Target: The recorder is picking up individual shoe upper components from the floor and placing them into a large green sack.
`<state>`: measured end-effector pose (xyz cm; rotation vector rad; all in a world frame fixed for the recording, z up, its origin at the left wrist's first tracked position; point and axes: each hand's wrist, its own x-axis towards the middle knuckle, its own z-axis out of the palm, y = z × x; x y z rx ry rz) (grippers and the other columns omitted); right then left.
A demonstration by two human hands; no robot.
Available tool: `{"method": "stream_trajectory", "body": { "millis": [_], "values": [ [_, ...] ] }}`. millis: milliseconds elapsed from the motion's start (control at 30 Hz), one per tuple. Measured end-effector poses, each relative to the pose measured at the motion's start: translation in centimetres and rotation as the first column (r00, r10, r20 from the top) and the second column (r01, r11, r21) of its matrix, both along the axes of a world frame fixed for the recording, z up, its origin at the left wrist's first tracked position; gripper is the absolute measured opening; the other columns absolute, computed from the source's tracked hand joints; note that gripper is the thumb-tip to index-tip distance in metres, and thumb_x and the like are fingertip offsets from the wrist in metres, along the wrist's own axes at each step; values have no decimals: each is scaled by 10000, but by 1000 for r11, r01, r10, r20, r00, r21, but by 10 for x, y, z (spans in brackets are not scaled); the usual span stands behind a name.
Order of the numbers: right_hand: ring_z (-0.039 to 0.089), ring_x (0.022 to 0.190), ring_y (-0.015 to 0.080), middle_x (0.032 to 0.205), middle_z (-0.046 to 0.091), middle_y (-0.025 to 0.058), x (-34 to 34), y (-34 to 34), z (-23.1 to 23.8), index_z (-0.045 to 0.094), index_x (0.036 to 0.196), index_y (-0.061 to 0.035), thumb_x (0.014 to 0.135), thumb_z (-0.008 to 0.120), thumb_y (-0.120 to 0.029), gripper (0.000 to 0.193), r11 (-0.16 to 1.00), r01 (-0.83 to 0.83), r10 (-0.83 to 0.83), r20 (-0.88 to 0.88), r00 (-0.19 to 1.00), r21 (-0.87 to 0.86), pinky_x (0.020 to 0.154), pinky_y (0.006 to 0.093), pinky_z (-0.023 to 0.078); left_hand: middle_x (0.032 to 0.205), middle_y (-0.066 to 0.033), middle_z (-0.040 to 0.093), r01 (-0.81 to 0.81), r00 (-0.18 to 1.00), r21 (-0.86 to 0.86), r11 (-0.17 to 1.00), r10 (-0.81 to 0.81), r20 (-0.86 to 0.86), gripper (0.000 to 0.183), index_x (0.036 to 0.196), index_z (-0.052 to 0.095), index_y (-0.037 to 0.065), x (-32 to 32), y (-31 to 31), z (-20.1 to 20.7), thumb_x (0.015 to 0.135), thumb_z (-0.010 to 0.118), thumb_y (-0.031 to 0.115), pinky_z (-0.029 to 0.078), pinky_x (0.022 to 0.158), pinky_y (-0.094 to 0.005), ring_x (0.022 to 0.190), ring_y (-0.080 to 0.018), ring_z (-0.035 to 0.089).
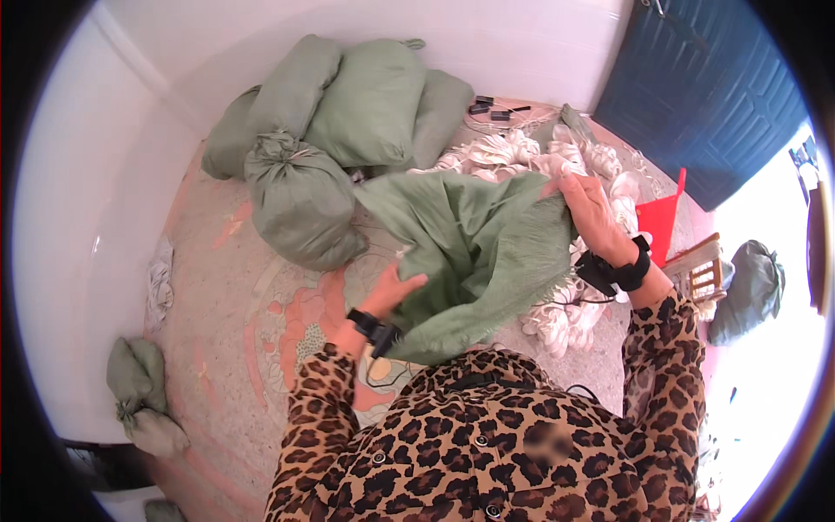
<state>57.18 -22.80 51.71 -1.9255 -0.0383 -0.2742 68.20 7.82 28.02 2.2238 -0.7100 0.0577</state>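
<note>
Around the frame's centre, a limp green woven-fabric sack [497,265] has its upper-right rim clamped in the grip of the right hand [597,216], while the left hand [385,296], fingers hidden and grip unclear, meets its left side, apparently so the opening stands wide.

Seeing filled green sacks [370,104] piled by the back wall [539,52], small black boxes [500,116] lying to their right and a blue door [696,96] farther right. Noticing a red dustpan [657,228] near a slatted wooden frame [703,271], and pale cloth [160,285] lying by the left wall [96,200].
</note>
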Motion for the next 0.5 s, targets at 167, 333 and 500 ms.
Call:
{"method": "stream_trajectory", "body": {
  "millis": [167,333,500],
  "values": [
    [470,578,54,623,529,1,-8,-55,-4,569,777,2,857,436,-246,293,978,201,-199,-31,980,58,558,188,373,805,-110,593,40,964,-67,997,-56,-261,225,964,551,31,10,-23,93,747,544,93,433,631,-273,722,-166,578],
    [433,499,45,597,496,-14,-3,-35,-1,572,735,16,797,526,-180,210,997,39,-53,-243,968,-59,459,186,353,727,-83,584,530,795,217,820,-570,208,298,983,549,98,-19,-63,152,691,516,46,442,529,-279,594,-250,558],
    [400,467,79,583,488,32,52,-36,-19,550,735,21,724,524,-143,167,977,56,-81,-110,991,-208,432,270,349,495,-15,374,694,288,544,472,-874,392,238,946,509,169,-69,-89,190,712,478,141,355,367,-289,430,-152,464]
  ]
}}
